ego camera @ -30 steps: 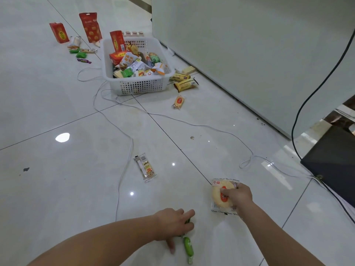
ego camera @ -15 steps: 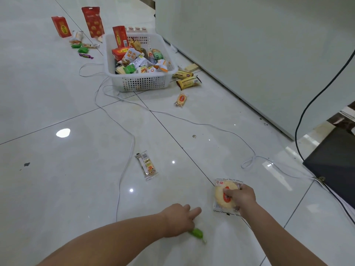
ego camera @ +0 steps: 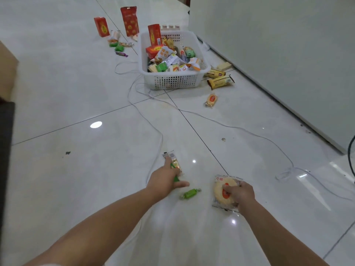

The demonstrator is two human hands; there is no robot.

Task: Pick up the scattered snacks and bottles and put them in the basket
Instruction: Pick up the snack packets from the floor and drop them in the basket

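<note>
A white basket (ego camera: pixel 172 81) with several snacks in it stands far ahead on the tiled floor. My left hand (ego camera: pixel 165 179) reaches forward, its forefinger lying on a clear-wrapped snack bar (ego camera: pixel 175 163). Something green, seemingly a candy (ego camera: pixel 175 178), shows pinched under its fingers. A second green candy (ego camera: pixel 190 193) lies loose on the floor just right of that hand. My right hand (ego camera: pixel 240 194) grips a round yellow cake in a clear packet (ego camera: pixel 222 189) on the floor.
A white cable (ego camera: pixel 249 131) snakes across the floor between me and the basket. Yellow packets (ego camera: pixel 219 81) and a small orange packet (ego camera: pixel 211 99) lie right of the basket, red boxes (ego camera: pixel 101 26) and candies left of it. A pale wall (ego camera: pixel 278 54) runs along the right.
My left hand moved forward from the green candy to the snack bar. One green candy now lies loose beside it. My right hand stays on the cake packet. The view turned left.
</note>
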